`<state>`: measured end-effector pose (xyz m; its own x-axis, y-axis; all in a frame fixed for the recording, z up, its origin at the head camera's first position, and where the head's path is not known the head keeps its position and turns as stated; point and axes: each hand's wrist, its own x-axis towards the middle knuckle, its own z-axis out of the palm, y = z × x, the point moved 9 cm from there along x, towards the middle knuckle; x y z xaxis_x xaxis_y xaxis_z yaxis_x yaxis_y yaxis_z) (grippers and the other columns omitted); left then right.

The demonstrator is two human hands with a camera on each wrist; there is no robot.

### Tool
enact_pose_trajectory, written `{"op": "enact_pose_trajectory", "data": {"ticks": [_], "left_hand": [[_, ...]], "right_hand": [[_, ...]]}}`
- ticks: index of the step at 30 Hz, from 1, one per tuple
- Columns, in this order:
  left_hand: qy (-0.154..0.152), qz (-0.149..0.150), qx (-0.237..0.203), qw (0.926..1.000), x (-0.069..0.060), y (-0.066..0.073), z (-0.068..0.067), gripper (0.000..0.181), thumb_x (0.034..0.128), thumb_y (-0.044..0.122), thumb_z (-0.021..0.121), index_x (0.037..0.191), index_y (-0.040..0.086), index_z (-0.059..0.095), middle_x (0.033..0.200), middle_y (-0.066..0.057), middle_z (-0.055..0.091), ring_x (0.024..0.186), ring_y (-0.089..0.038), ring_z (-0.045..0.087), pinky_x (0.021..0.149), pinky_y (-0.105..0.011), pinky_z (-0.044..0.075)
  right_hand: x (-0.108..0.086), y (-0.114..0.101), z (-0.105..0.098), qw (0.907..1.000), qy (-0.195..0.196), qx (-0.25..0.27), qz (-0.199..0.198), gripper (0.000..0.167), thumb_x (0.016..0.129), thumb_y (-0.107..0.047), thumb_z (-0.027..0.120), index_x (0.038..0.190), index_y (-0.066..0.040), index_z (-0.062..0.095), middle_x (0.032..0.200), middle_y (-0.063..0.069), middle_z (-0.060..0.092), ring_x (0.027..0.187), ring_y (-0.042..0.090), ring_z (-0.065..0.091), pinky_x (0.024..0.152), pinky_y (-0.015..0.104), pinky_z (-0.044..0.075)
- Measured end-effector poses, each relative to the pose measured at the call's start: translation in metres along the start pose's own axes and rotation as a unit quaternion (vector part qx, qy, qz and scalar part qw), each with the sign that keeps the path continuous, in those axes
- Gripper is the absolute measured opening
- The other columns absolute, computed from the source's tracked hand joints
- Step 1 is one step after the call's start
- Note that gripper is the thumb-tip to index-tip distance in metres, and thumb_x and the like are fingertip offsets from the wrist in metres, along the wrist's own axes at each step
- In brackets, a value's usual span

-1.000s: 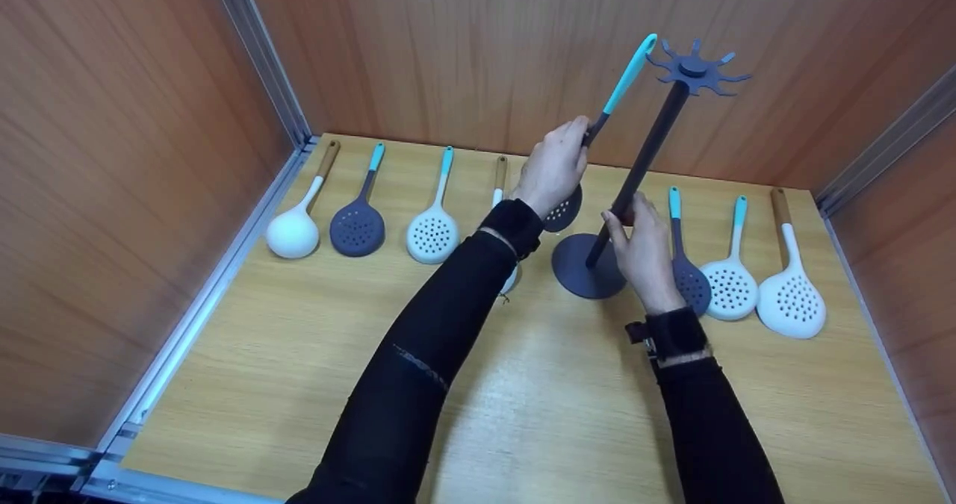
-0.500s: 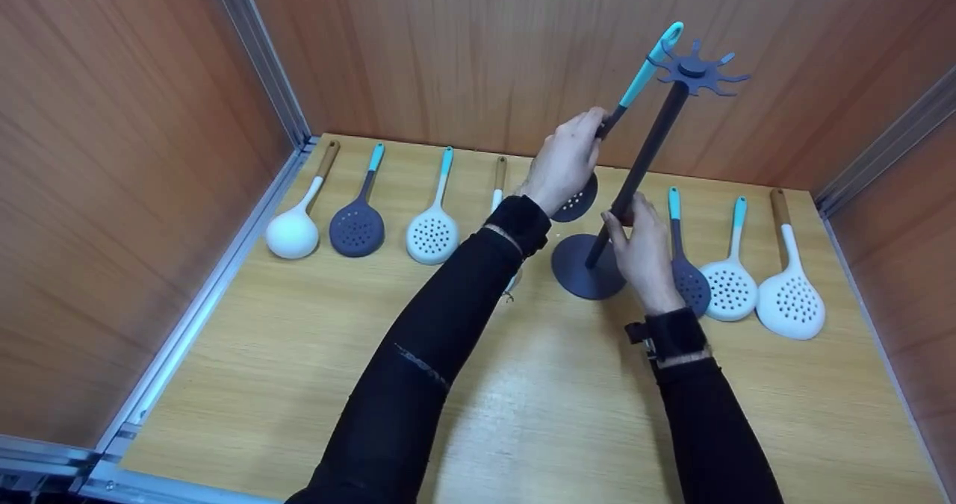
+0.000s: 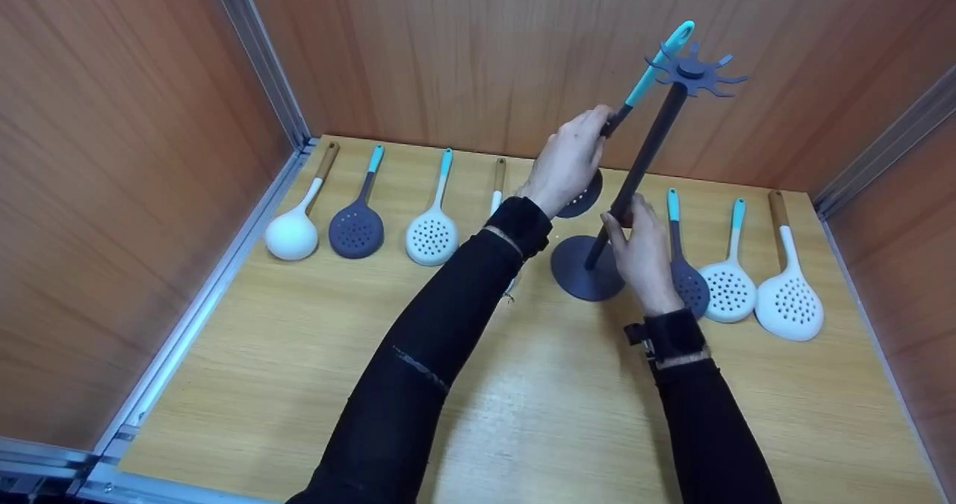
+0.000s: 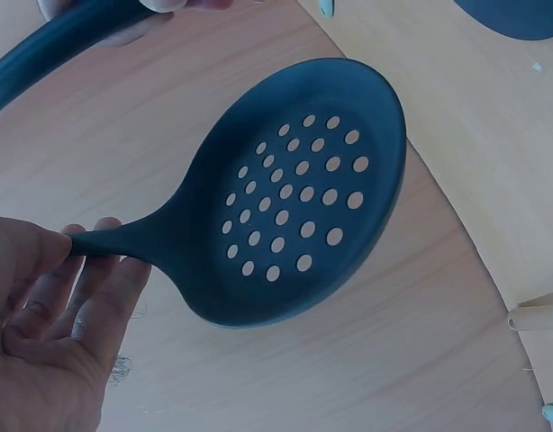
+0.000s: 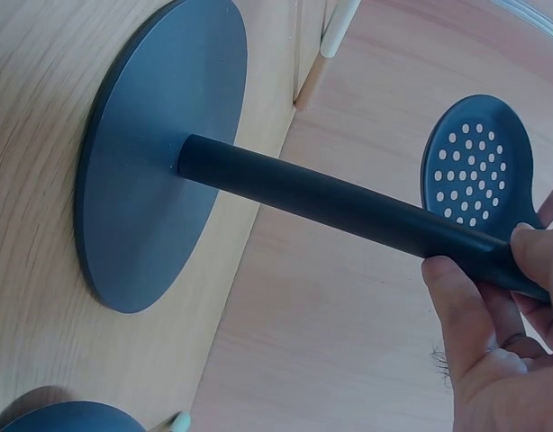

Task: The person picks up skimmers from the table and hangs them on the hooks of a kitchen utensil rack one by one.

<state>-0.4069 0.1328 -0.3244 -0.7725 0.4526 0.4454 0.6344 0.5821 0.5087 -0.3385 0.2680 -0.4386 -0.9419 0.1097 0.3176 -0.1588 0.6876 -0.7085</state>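
while the right hand [image 3: 644, 254] curls round the pole [image 3: 654, 137], the left hand [image 3: 569, 159], nearer the hooks [image 3: 693, 75], pinches the dark skimmer [image 4: 200, 234] by its neck [image 4: 119, 241], long axis slanting up so that the turquoise handle [image 3: 644, 86] overlaps the hooks, perhaps touching them

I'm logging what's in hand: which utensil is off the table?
The dark, turquoise-handled skimmer, pinched in the left hand; the other utensils lie on the table.

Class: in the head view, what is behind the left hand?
A skimmer, pinched by the left hand. Its blue handle, upper neck and part of its holed head show; its lower neck and the rest are covered.
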Motion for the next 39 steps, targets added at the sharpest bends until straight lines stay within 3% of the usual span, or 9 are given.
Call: {"op": "enact_pose_trajectory", "data": {"ticks": [10,19,39], "left_hand": [[0.010,0.011,0.001,0.9999,-0.001,0.004,-0.001,0.035,0.1248,0.010,0.054,0.158,0.007,0.064,0.145,-0.010,0.078,0.134,-0.022,0.079,0.112,-0.031,0.066],[-0.011,0.016,-0.007,0.9998,-0.001,0.006,0.002,0.035,0.1257,0.010,0.051,0.159,0.008,0.061,0.150,-0.009,0.076,0.140,-0.021,0.076,0.119,-0.029,0.063],[-0.018,0.008,-0.010,0.9998,0.001,0.000,0.009,0.037,0.1270,0.013,0.049,0.161,0.014,0.063,0.147,-0.006,0.076,0.137,-0.020,0.076,0.120,-0.031,0.063]], "right_hand": [[-0.001,-0.001,0.000,0.9998,0.005,0.011,-0.016,0.022,0.120,-0.011,0.068,0.133,0.005,0.064,0.123,0.031,0.074,0.123,0.051,0.077,0.113,0.067,0.062],[0.001,0.001,0.001,0.9999,-0.002,0.012,-0.006,0.021,0.121,-0.014,0.065,0.133,0.004,0.064,0.124,0.031,0.075,0.125,0.050,0.076,0.115,0.066,0.062],[-0.001,0.000,-0.001,0.9999,0.009,0.001,-0.011,0.021,0.121,-0.013,0.067,0.130,0.005,0.064,0.123,0.031,0.075,0.124,0.050,0.077,0.112,0.065,0.062]]}}
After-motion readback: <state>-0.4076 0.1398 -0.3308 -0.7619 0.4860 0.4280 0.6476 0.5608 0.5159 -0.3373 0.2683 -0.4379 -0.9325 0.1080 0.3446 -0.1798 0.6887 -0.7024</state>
